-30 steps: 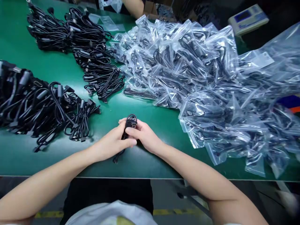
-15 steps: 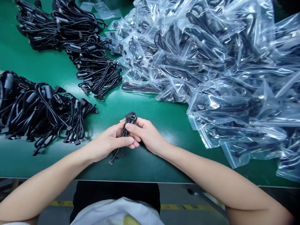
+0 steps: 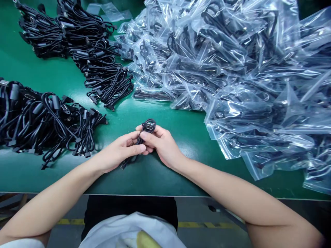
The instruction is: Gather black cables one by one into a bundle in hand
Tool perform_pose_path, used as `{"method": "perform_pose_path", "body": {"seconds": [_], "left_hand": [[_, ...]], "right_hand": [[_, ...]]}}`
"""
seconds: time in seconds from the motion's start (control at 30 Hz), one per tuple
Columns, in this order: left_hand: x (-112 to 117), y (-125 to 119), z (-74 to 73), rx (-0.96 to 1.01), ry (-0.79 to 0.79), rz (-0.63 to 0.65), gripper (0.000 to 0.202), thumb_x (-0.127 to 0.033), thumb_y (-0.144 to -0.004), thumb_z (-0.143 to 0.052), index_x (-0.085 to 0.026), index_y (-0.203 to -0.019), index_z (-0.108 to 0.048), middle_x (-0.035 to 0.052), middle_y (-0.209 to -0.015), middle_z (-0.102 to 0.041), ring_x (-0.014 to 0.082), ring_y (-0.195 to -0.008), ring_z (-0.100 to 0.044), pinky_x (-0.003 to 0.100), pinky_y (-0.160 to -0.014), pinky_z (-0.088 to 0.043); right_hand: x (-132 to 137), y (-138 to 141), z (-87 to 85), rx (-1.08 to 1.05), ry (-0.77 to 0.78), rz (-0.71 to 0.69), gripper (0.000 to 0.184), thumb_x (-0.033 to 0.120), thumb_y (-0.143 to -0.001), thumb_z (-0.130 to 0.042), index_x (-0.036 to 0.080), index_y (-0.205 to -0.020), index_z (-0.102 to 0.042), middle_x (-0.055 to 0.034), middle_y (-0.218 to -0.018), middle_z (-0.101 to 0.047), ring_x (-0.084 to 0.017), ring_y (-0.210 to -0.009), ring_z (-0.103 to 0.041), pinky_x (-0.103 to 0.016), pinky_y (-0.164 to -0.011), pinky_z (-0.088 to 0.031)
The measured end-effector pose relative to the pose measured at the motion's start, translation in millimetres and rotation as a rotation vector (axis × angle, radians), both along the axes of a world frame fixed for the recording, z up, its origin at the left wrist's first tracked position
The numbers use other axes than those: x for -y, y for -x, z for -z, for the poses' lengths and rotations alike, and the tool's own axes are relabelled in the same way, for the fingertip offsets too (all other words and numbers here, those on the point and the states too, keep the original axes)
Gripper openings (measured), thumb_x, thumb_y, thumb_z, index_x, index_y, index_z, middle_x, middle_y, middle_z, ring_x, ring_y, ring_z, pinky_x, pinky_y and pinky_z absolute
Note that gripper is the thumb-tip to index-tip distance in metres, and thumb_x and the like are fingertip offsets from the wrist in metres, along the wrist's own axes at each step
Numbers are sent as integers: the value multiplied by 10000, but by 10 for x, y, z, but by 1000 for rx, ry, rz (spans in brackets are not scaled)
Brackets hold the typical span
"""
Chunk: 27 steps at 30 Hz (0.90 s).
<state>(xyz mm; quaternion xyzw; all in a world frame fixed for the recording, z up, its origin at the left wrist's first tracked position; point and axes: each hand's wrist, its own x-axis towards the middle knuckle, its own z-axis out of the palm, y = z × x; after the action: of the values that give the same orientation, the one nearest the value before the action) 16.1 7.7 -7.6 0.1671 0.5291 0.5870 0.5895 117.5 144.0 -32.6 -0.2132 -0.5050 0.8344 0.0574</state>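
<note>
- Evidently held a coiled black cable (image 3: 139, 140) between both hands, over the green tabletop (image 3: 165, 181) and near its close edge.
- With the left hand (image 3: 116, 153), partly curled and loosely closed, supported the middle of the coil, with thumb stretched toward the other hand.
- With the right hand (image 3: 164, 146), pinched nearer the looped end, just below a connector (image 3: 149, 127), with thumb on top and fingers partly hidden behind.
- Left the lower end protruding past the left hand; could not tell whether touching the tabletop.
- Saw loose cable bundles (image 3: 46, 120) to the left, a farther cable pile (image 3: 90, 57) beyond, and bagged cables (image 3: 232, 86) heaped to the right.
- Judged the step in hand as handling a single coil, perhaps squaring up or checking loops and connector.
- Judged the next move to call for a steady pinch, so as not to let the loops spring apart.
</note>
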Motion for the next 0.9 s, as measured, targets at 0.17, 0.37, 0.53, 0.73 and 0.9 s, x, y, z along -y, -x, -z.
{"method": "perform_pose_path", "body": {"seconds": [0.17,0.37,0.53,0.73,0.9], "left_hand": [[14,61,26,-15,43,-33,420,-286,-815,-790,-195,-1205,-663,82,-1250,-707,225,-1165,-668,417,-1083,-477],[4,98,-23,-46,51,-2,479,-203,-785,-796,-181,-1236,-637,97,-1215,-725,216,-1024,-724,370,-949,-545],[-2,120,-6,-103,85,24,483,-253,-803,-783,-158,-1236,-593,106,-1105,-752,213,-938,-746,345,-856,-567],[-3,111,6,-202,129,21,390,-344,-817,-775,-136,-1102,-611,84,-950,-772,198,-860,-748,343,-822,-582],[-15,94,12,-175,148,2,310,-329,-806,-794,-129,-972,-626,69,-893,-785,160,-783,-747,285,-763,-597]], "right_hand": [[-203,86,36,-69,-168,308,240,406,-776,-761,210,-895,-692,15,-841,-654,-98,-665,-559,-270,-694,-509],[-338,151,40,-98,-140,368,291,484,-797,-718,219,-861,-615,36,-741,-550,-87,-585,-529,-251,-567,-490],[-330,111,40,-146,-276,404,227,441,-851,-703,232,-878,-619,26,-793,-580,-80,-585,-542,-247,-572,-494],[-291,32,8,-218,-469,465,328,560,-865,-676,255,-979,-635,-19,-966,-674,-148,-774,-663,-278,-607,-534],[-282,-16,17,-332,-564,434,336,554,-881,-661,258,-1041,-652,-15,-967,-700,-176,-892,-699,-298,-677,-553]]}}
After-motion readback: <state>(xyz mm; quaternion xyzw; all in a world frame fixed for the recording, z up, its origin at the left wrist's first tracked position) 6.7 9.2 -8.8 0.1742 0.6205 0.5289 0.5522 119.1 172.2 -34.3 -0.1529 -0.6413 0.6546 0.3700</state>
